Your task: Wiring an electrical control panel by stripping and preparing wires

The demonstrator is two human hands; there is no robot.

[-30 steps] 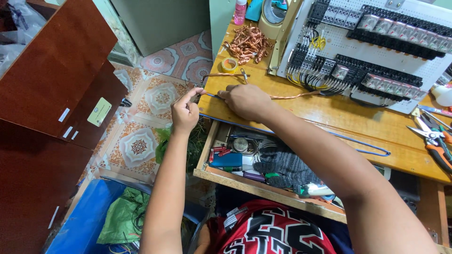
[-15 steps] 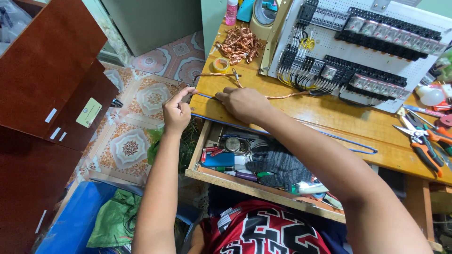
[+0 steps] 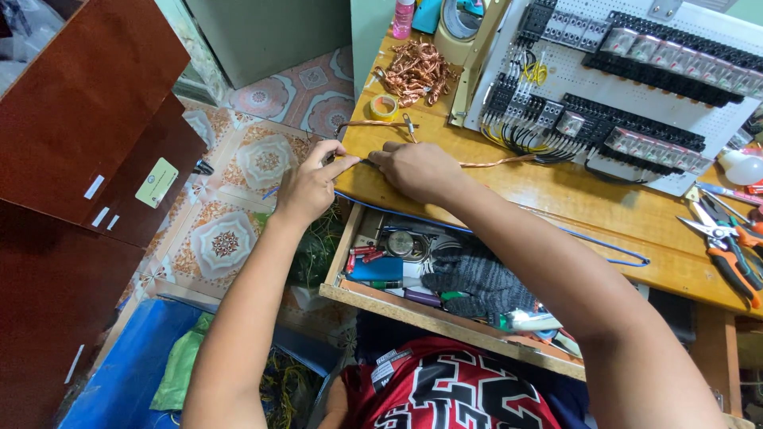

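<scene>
I see my left hand (image 3: 308,184) just off the corner of the yellow wooden workbench (image 3: 556,191), thumb and forefinger pinching one end of a thin bare copper wire (image 3: 493,162). My right hand (image 3: 417,167) rests on the bench, fingers curled and pressing that wire flat, seemingly to hold it taut and straight. The wire between my hands is hidden under the fingers. Below, an open wooden drawer (image 3: 413,314) holds clutter I can't make out.

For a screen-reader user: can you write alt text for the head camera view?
Two hands, left hand and right hand, pinch a copper wire at the edge of a wooden workbench. A white wiring panel lies behind; an open drawer of tools sits below.
</scene>
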